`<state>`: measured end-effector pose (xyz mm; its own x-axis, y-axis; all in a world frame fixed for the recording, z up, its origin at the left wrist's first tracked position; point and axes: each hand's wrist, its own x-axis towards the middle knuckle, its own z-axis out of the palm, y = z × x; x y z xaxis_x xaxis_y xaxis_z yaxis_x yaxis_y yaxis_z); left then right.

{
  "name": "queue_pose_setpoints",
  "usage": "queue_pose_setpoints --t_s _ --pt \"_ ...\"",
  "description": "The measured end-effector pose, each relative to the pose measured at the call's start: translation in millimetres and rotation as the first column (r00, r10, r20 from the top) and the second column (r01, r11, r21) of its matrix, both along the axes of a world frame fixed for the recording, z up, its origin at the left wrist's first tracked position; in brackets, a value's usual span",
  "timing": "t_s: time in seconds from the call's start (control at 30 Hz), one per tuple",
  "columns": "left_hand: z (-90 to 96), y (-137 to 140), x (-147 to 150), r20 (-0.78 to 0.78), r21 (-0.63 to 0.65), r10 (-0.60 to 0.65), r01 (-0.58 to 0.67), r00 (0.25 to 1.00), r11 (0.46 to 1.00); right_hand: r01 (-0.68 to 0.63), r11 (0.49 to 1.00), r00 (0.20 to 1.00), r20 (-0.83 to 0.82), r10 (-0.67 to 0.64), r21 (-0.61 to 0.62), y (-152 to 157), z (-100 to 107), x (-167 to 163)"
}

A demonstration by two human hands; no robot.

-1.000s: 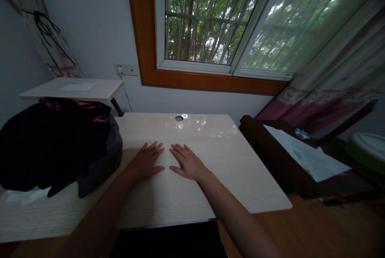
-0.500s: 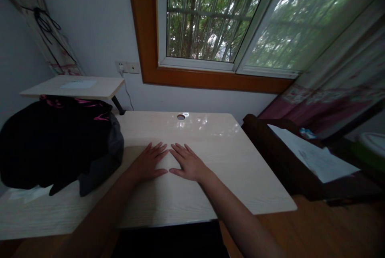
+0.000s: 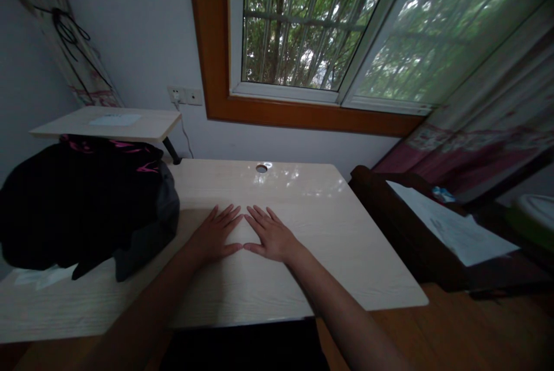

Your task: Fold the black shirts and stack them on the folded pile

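My left hand (image 3: 214, 235) lies flat on the pale wood-grain desk (image 3: 329, 221), its fingers spread and holding nothing. Beside it my right hand (image 3: 272, 236) rests palm down in the same way, also without anything in it. The tips of the thumbs and index fingers meet or nearly meet, framing a small patch of desktop between the hands. Left of my left hand sits a heap of black and grey cloth (image 3: 86, 203) with pink markings, apparently a garment. Beyond the hands, a round cable hole (image 3: 261, 169) is cut near the desk's back edge.
A raised shelf (image 3: 151, 123) with a paper sheet (image 3: 115, 119) stands behind the cloth. A wall socket (image 3: 184, 95) has a cord plugged in. Right of the desk, dark furniture (image 3: 389, 232) carries a white sheet (image 3: 450, 227). The window (image 3: 311, 25) is ahead.
The view has shifted very slightly. Both hands stay in place on the desk; the two thumb tips look a little closer together.
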<state>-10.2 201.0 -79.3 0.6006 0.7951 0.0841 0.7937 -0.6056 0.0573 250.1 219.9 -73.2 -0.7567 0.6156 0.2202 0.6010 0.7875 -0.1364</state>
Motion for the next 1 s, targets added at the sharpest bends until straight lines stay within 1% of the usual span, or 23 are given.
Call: queue_pose_setpoints --t_s 0.27,0.6,1.0 --pt "-2.2 -1.3 -0.1 -0.005 0.005 0.009 -0.009 1.0 1.0 0.001 1.0 1.0 0.004 -0.001 0.018 0.2 -3.1 -0.6" --pt "-3.1 -1.8 0.3 -0.005 -0.002 0.017 -0.017 1.0 1.0 0.001 0.999 1.0 0.01 -0.002 0.041 -0.5 -1.5 -1.6" --pt "1.7 -3.9 1.5 0.002 0.0 0.024 -0.024 1.0 1.0 0.006 0.999 1.0 0.012 -0.006 0.037 -0.3 -2.9 -1.5"
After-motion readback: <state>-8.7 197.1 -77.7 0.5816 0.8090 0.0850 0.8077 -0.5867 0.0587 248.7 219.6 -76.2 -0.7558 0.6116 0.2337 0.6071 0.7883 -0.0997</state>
